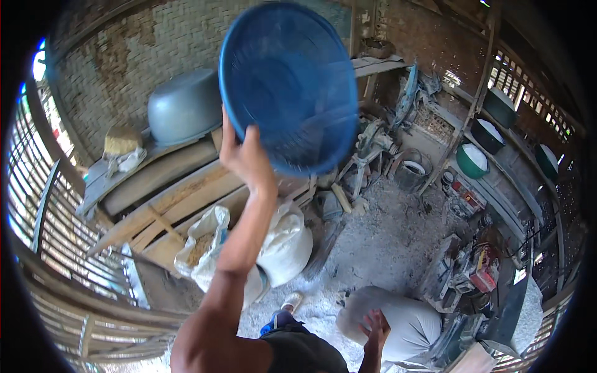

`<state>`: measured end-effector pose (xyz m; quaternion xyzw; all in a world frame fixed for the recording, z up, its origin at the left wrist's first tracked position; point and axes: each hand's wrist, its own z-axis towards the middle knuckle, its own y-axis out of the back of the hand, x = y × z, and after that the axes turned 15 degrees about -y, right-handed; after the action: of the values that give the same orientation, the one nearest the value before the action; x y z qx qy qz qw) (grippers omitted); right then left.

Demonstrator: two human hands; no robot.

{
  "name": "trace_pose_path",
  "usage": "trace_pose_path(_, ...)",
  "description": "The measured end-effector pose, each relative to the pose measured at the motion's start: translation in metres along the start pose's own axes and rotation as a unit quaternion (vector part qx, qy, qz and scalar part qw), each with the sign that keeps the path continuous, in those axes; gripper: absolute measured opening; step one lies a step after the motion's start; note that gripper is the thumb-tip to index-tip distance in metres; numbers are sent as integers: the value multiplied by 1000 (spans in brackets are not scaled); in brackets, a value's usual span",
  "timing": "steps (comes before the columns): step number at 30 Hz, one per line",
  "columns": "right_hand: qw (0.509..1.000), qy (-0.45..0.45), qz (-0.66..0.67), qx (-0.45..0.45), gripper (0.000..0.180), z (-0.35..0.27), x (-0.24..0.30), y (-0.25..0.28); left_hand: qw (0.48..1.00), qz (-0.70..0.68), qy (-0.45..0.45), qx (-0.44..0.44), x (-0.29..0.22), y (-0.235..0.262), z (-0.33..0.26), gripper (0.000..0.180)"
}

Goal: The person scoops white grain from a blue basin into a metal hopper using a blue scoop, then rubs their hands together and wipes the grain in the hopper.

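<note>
A round blue plastic basin (283, 87) is raised high in front of me, tilted so that its inside shows. My left hand (245, 155) grips its lower left rim, the thumb on the inner side. Low down on the right, my right hand (377, 326) hangs with loosely bent fingers set apart and nothing in them. Just beyond that hand, a full grey sack (410, 326) lies on the dusty floor. White sacks (286, 239) stand below my left forearm; one open sack (202, 245) shows brownish contents.
A large metal pot (183, 105) rests on the wooden shelf at left, beside a yellowish block (122, 141). Green and dark tubs (472, 160) of white stuff line the right-hand shelf. Dusty machinery (482, 267) and a red-and-white box (467, 194) crowd the right side.
</note>
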<state>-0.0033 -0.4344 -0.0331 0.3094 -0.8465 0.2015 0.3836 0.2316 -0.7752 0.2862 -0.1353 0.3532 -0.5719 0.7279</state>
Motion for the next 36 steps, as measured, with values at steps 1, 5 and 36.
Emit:
trace_pose_path(1,1000,0,1,-12,63,7,-4,-5,991,17,-127,35,36,-22,17,51)
trace_pose_path(5,995,2,6,-96,62,42,-24,-31,884,117,-403,206,168,-111,73,53)
trace_pose_path(36,885,-155,-242,-367,61,45,-92,-101,854,187,-235,424,426,-60,-38,38)
